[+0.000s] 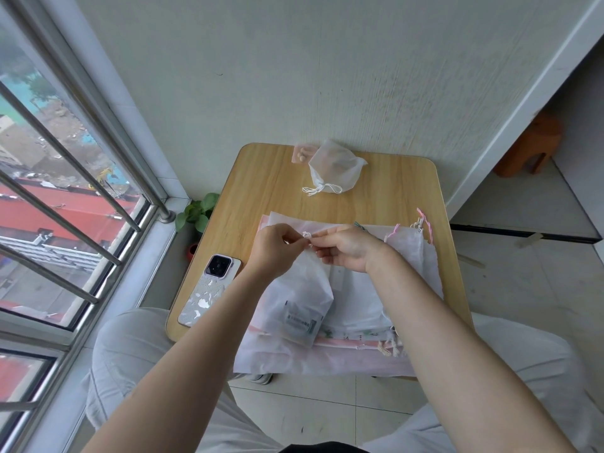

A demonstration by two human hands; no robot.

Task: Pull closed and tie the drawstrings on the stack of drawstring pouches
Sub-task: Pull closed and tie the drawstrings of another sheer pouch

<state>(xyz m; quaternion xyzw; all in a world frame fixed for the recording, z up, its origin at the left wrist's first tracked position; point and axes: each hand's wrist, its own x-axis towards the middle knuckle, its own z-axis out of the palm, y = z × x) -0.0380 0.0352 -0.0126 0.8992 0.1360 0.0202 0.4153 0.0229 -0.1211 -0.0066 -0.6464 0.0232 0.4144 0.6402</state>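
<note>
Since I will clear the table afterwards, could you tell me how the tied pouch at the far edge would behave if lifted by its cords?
The tied white pouch looks thin and translucent, so probably light and floppy. Its bulging body would likely sag below the knotted cords.

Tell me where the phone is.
The phone lies on the table's near left corner, left of the pouch stack and below the left hand.

Pinching a white drawstring (307,236) between left hand (274,253) and right hand (348,251).

Holding the gathered mouth of a white pouch (299,302) above the stack of flat pouches (353,308) on the wooden bench (268,178); sitting at the far edge, a tied pouch (335,170); lying near the left edge, a phone (209,294).
</note>
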